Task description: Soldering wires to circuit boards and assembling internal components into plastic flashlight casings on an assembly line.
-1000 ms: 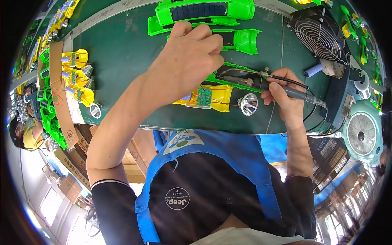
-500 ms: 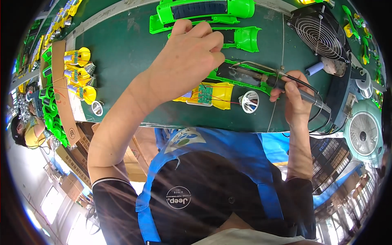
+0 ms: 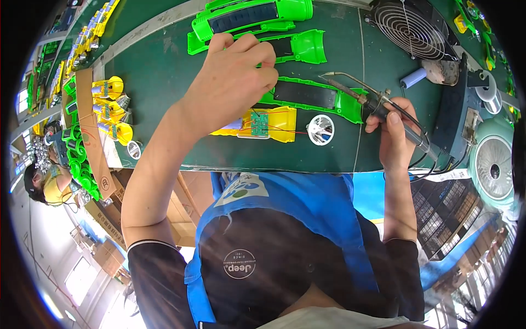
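Observation:
My left hand (image 3: 233, 77) hovers over the bench with its fingers curled in. It covers the left end of a green half-shell (image 3: 304, 94) with a dark strip inside; whatever its fingertips hold is hidden. In my right hand (image 3: 395, 129) is a soldering iron (image 3: 378, 109), its tip pointing left beyond the far edge of that half-shell. Nearer to me lies a yellow lamp holder (image 3: 284, 123) with a green circuit board (image 3: 259, 125) and a blue-grey cell. Thin red wire runs from it towards a round silver reflector (image 3: 321, 130).
Green casings (image 3: 244, 19) lie at the back. Several yellow lamp assemblies (image 3: 112, 109) sit left beside a cardboard strip (image 3: 90, 126). At right are a black fan (image 3: 411, 30), a loose cell (image 3: 413, 78), a solder reel (image 3: 487, 93) and a green fan (image 3: 493, 164). Far left, another person works.
The soldering iron has moved right and slightly away from me, its tip leaving the half-shell. My left hand has shifted slightly left. The whole view has shifted a little.

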The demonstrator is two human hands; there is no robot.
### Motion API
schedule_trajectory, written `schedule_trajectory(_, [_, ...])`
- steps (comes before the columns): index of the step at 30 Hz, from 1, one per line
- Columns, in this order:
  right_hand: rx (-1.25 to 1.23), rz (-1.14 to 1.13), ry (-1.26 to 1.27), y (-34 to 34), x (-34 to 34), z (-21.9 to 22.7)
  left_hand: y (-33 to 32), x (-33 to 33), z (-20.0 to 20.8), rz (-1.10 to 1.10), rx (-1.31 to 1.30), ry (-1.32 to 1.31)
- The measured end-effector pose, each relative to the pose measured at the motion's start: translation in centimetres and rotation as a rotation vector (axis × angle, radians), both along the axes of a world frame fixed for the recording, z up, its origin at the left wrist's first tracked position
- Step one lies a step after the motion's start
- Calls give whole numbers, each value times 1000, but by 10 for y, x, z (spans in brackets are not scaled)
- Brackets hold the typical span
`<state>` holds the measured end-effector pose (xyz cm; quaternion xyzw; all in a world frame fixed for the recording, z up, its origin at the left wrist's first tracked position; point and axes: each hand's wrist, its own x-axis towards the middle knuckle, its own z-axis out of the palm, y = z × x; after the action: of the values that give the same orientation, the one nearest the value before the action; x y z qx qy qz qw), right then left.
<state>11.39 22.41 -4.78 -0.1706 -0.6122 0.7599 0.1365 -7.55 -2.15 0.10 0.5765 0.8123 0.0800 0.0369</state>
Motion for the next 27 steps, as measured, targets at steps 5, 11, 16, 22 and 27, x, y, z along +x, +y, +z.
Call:
schedule_trajectory(5, [-10,19,12,0,3,1,-1,-1,3,9,-29,-96])
schedule_trajectory(11, [150,-147,163,1,5,-5,-11,33,15,138,260,-216])
schedule_trajectory(16, [54,-173,290,-22,-37,-5,-2,54,-13,164,410,-90])
schedule_trajectory(22, [6,-139,189,-64,-41,-6,22,81,-24,222,492,56])
schedule_trajectory(27, [-237,-123,295,-46,-24,-8,24,84,-29,349,427,-52])
